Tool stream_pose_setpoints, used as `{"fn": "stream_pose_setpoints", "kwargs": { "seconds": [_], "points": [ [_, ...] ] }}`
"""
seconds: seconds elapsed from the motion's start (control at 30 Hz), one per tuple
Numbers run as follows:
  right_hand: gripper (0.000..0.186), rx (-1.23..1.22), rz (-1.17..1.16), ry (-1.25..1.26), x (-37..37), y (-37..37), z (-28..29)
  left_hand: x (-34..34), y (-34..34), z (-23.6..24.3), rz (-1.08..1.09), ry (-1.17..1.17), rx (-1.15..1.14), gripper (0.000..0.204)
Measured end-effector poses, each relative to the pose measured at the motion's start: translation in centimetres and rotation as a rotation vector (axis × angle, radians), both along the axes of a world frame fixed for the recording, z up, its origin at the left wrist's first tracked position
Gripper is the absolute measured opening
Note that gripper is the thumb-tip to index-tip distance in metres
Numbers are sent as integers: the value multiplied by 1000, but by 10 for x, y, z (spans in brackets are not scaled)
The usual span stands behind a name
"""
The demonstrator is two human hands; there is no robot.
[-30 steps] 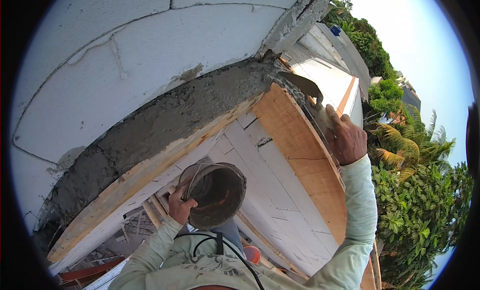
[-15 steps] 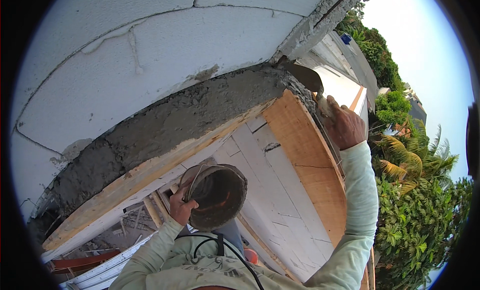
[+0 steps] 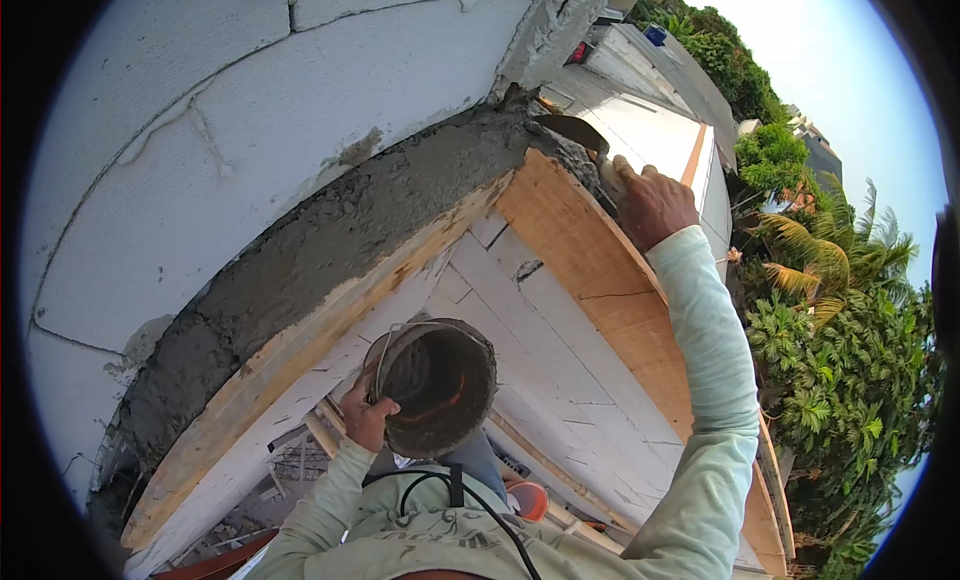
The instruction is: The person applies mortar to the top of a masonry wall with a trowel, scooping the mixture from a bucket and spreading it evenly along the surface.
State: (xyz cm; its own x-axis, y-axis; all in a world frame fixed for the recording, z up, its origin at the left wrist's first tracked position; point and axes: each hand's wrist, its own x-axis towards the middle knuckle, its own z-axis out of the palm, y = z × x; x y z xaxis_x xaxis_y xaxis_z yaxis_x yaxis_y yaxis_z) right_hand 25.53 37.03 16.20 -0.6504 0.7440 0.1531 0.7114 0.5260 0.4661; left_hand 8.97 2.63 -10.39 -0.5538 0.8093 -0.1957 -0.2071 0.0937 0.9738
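My right hand (image 3: 652,202) grips the handle of a trowel (image 3: 574,131), whose dark blade lies at the far corner of a band of wet grey concrete (image 3: 330,225). My left hand (image 3: 366,412) is closed on the rim of a dark bucket (image 3: 440,388), held tilted in front of my body so its mouth faces me. Grey residue coats the inside of the bucket, and a thin wire handle crosses its rim. Timber formwork boards (image 3: 590,270) edge the concrete on its near and right sides.
A white block wall (image 3: 300,110) rises behind the concrete, meeting a rough concrete column (image 3: 545,40) at the corner. Lower block walling (image 3: 540,330) lies beneath the boards. An orange-red bucket (image 3: 528,500) stands far below. Trees (image 3: 830,380) and roofs spread out on the right.
The view has shifted, so the wall and corner sit further left. My right hand and the trowel have moved slightly up and left with the corner; the left hand still holds the bucket.
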Motion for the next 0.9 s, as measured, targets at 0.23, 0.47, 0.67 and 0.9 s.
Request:
{"fn": "stream_pose_setpoints", "kwargs": {
  "seconds": [0.23,0.47,0.67,0.9],
  "points": [
    [46,-30,-37,158,27,-16,-9,1,-4,14,-38,-60,30,66],
    [46,-20,-37,393,55,-38,-49,-6,-6,-1,-43,-105,41,49],
    [69,-44,-173,1012,108,-151,-101,-24,4,-44,-33,-96,-52,36],
    [59,-172,-652,1133,185,-318,-216,-55,32,-79,-306,-126,-169,51]
  ]
}}
